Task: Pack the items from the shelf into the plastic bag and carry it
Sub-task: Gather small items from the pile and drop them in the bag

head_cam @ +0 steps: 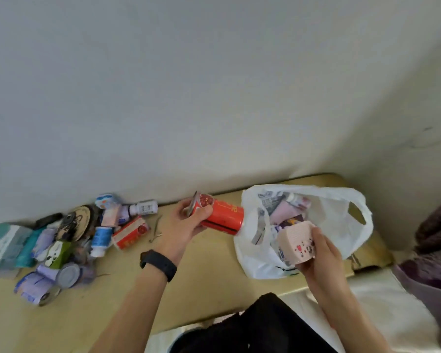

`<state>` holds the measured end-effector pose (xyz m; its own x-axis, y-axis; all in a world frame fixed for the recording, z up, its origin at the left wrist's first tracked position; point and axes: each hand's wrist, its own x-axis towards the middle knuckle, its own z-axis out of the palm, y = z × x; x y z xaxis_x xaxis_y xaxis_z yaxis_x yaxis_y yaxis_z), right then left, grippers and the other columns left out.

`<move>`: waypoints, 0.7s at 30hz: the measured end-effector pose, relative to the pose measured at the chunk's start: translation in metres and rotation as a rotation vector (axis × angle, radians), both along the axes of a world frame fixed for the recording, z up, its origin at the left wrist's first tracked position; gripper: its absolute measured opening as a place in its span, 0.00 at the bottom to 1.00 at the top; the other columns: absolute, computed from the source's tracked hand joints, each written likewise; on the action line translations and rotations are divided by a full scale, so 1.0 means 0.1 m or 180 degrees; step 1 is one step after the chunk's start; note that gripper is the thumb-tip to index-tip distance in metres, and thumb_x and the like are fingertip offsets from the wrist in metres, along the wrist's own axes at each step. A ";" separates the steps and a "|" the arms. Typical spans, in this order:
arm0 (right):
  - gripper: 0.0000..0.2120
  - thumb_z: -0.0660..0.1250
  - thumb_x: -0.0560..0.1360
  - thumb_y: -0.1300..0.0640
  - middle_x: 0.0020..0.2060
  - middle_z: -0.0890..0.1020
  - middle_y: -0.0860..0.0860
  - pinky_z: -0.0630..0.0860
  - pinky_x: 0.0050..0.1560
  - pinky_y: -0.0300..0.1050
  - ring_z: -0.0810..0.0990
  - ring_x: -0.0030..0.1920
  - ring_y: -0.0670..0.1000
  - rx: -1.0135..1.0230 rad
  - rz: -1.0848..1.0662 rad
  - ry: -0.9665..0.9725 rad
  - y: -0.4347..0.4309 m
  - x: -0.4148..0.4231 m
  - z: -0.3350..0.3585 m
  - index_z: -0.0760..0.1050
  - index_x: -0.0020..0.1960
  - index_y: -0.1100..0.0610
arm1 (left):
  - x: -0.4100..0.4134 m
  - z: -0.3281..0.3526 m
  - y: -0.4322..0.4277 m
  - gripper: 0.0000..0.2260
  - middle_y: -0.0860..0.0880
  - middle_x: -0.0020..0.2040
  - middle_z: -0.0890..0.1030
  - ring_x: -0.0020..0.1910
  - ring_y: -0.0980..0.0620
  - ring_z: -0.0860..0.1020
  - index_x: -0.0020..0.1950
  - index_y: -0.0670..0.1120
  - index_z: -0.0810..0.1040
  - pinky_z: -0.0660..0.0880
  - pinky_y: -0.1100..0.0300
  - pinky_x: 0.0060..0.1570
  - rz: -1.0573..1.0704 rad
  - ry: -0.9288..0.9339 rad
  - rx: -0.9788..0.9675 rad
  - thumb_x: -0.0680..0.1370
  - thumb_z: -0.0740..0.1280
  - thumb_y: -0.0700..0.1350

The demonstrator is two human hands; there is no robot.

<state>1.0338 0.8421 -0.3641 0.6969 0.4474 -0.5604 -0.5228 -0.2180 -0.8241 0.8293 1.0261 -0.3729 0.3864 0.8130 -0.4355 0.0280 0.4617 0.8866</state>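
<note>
A white plastic bag (336, 215) lies open on the beige shelf (209, 271) at the right, with several packets inside. My left hand (186, 222) grips a red can (223, 215) lying sideways, its far end at the bag's mouth. My right hand (321, 256) holds a pale pink box (297, 242) with small printed figures at the bag's near rim. A pile of remaining items (69, 235) lies at the left against the wall: small bottles, a red and white box (130, 233), purple packets, a tin lid.
A grey wall runs behind the shelf. A teal and white tissue pack (3, 243) sits at the far left. A bent metal clip (155, 231) lies between pile and can. Purple fabric (435, 240) is at the right; dark clothing (252, 327) is below.
</note>
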 end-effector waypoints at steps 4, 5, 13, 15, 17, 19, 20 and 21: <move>0.13 0.58 0.83 0.48 0.31 0.78 0.50 0.70 0.27 0.41 0.75 0.31 0.47 -0.0048 -0.0433 0.0198 -0.63 0.37 0.00 0.78 0.53 0.54 | 0.85 0.32 -0.28 0.28 0.55 0.54 0.80 0.50 0.58 0.80 0.60 0.52 0.74 0.79 0.64 0.46 -0.0898 0.0797 0.0921 0.64 0.80 0.55; 0.13 0.59 0.83 0.49 0.31 0.78 0.50 0.69 0.26 0.40 0.74 0.30 0.47 -0.0058 -0.0491 0.0235 -0.79 0.44 -0.01 0.78 0.54 0.54 | 1.06 0.35 -0.37 0.27 0.58 0.52 0.79 0.48 0.62 0.79 0.59 0.54 0.73 0.75 0.69 0.42 -0.1158 0.1050 0.1230 0.65 0.80 0.55; 0.15 0.59 0.83 0.46 0.38 0.78 0.56 0.71 0.33 0.46 0.75 0.35 0.52 -0.0228 -0.0611 0.0391 -1.77 0.72 -0.20 0.77 0.59 0.54 | 2.10 -0.39 -0.89 0.35 0.50 0.56 0.78 0.49 0.45 0.80 0.65 0.54 0.66 0.79 0.51 0.43 -0.3087 0.3372 0.2659 0.64 0.69 0.67; 0.14 0.59 0.83 0.48 0.38 0.79 0.56 0.73 0.32 0.45 0.78 0.33 0.51 -0.0253 -0.0612 0.0334 -1.96 0.76 -0.22 0.76 0.59 0.56 | 2.19 -0.58 -0.94 0.35 0.48 0.56 0.80 0.50 0.44 0.80 0.66 0.53 0.67 0.79 0.52 0.44 -0.3030 0.3520 0.2468 0.64 0.68 0.68; 0.12 0.59 0.83 0.50 0.38 0.80 0.56 0.75 0.32 0.46 0.80 0.32 0.52 -0.0306 -0.0715 0.0259 -2.13 0.80 -0.23 0.77 0.58 0.57 | 2.28 -0.72 -0.96 0.35 0.47 0.55 0.80 0.51 0.42 0.80 0.64 0.51 0.67 0.79 0.51 0.45 -0.2951 0.3624 0.2451 0.64 0.69 0.68; 0.11 0.60 0.83 0.51 0.37 0.79 0.56 0.75 0.33 0.48 0.81 0.32 0.53 -0.0378 -0.0844 0.0303 -2.29 0.83 -0.25 0.76 0.57 0.57 | 2.40 -0.80 -0.94 0.36 0.45 0.57 0.80 0.53 0.41 0.80 0.65 0.47 0.67 0.78 0.50 0.47 -0.2864 0.3738 0.2549 0.65 0.71 0.66; 0.11 0.60 0.83 0.52 0.38 0.79 0.56 0.75 0.33 0.48 0.81 0.32 0.53 -0.0404 -0.0907 0.0343 -2.37 0.84 -0.27 0.76 0.57 0.57 | 2.48 -0.83 -0.92 0.36 0.44 0.58 0.79 0.53 0.40 0.80 0.65 0.46 0.67 0.78 0.49 0.48 -0.2798 0.3809 0.2607 0.66 0.72 0.65; 0.11 0.60 0.83 0.52 0.38 0.79 0.56 0.75 0.34 0.48 0.81 0.32 0.53 -0.0434 -0.0960 0.0379 -2.44 0.84 -0.28 0.76 0.57 0.56 | 2.56 -0.84 -0.89 0.36 0.43 0.58 0.78 0.54 0.40 0.79 0.66 0.45 0.67 0.78 0.49 0.48 -0.2724 0.3864 0.2659 0.66 0.72 0.65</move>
<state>1.1181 0.5984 -0.3923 0.7126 0.1468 -0.6861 -0.6710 -0.1430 -0.7275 1.0850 0.9369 -0.4564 0.5941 0.7081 -0.3816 0.7951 -0.5888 0.1453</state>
